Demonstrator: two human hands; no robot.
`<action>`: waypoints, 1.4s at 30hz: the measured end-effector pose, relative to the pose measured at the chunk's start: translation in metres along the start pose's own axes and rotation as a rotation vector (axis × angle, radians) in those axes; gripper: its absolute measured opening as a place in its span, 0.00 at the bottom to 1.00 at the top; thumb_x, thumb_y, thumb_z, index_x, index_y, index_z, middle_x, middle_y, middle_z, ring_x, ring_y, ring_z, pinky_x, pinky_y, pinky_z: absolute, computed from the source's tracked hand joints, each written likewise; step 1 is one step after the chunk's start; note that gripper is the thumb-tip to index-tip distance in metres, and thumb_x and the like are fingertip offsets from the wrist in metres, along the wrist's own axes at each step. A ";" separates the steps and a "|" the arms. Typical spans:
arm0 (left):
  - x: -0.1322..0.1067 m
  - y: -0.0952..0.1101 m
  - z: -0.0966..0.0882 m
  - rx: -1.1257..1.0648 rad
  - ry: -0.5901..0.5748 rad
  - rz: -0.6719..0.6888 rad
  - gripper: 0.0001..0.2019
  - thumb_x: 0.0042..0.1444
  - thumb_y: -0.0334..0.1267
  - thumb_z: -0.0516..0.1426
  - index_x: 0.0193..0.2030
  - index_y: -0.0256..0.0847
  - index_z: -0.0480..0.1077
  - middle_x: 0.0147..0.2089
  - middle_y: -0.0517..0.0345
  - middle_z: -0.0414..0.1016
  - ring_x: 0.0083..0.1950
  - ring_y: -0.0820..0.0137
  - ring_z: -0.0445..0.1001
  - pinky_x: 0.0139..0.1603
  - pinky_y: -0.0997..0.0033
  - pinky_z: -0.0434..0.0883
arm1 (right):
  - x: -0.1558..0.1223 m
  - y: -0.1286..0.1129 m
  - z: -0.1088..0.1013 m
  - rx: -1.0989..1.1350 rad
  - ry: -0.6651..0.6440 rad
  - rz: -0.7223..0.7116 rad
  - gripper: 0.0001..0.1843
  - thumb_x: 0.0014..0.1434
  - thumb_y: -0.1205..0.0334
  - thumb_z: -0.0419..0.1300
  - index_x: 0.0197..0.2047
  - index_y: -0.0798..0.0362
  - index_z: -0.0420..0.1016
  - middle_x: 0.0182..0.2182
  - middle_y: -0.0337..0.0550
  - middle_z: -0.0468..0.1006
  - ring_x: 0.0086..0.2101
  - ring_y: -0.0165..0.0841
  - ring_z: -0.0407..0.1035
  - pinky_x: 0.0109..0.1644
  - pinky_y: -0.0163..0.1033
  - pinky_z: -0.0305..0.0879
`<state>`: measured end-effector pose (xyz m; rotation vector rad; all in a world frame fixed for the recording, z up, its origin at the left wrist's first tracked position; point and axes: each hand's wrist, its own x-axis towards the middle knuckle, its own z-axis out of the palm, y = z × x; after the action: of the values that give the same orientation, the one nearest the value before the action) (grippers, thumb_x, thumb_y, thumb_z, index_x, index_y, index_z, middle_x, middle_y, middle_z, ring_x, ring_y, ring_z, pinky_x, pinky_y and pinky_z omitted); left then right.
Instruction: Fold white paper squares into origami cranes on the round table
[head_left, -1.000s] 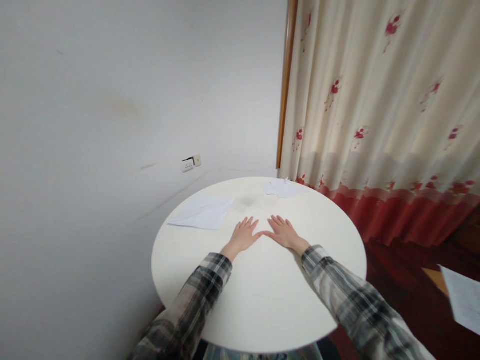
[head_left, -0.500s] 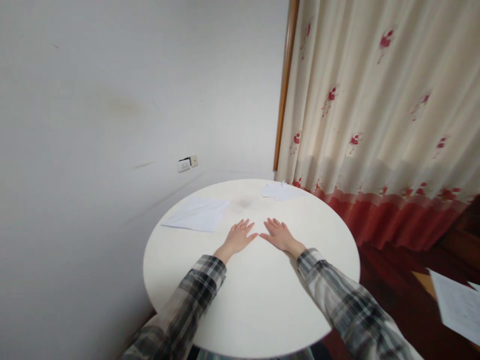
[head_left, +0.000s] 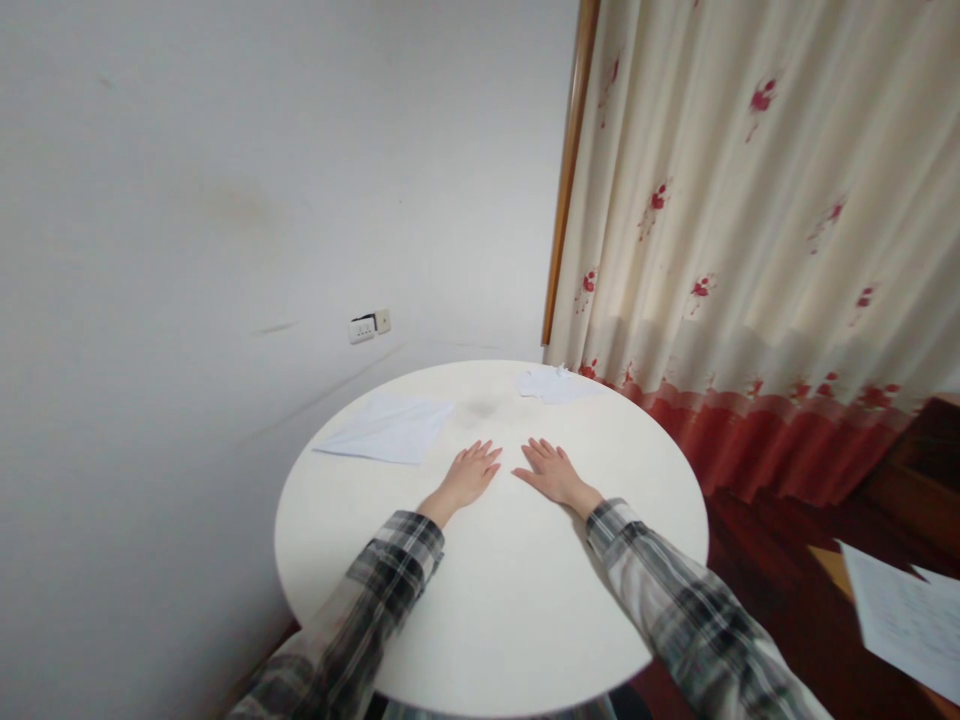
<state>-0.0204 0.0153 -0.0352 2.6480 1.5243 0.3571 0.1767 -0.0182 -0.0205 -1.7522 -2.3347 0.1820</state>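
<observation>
My left hand (head_left: pixel 469 474) lies palm down on the round white table (head_left: pixel 517 600), fingers stretched out, holding nothing. A short gap to its right, my right hand (head_left: pixel 553 473) also rests flat on the tabletop with its fingers apart. Beyond my left hand, to the left, is a white sheet of paper (head_left: pixel 386 428) with a folded or overlapping edge. Farther back, past my right hand, lies a smaller white piece of paper (head_left: pixel 555 385) with an uneven outline and something crumpled at its far edge.
A wall with a socket (head_left: pixel 361 330) stands behind and left of the table. A cream curtain (head_left: pixel 690 230) with red flowers hangs at the right. Written sheets of paper (head_left: pixel 900 615) lie on a surface at the lower right.
My left hand has drawn slightly away from my right, widening the gap between the thumbs. The whole view has shifted a little. The papers stay in place.
</observation>
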 end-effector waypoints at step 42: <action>0.003 -0.004 0.004 0.019 -0.005 0.009 0.23 0.61 0.45 0.40 0.62 0.45 0.55 0.66 0.55 0.50 0.67 0.62 0.45 0.63 0.56 0.48 | 0.002 0.001 0.002 0.019 -0.001 0.029 0.37 0.57 0.37 0.40 0.63 0.51 0.50 0.64 0.44 0.46 0.63 0.40 0.38 0.63 0.50 0.35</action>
<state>-0.0218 0.0199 -0.0399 2.6689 1.5230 0.3382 0.1766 -0.0164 -0.0221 -1.7781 -2.3022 0.2089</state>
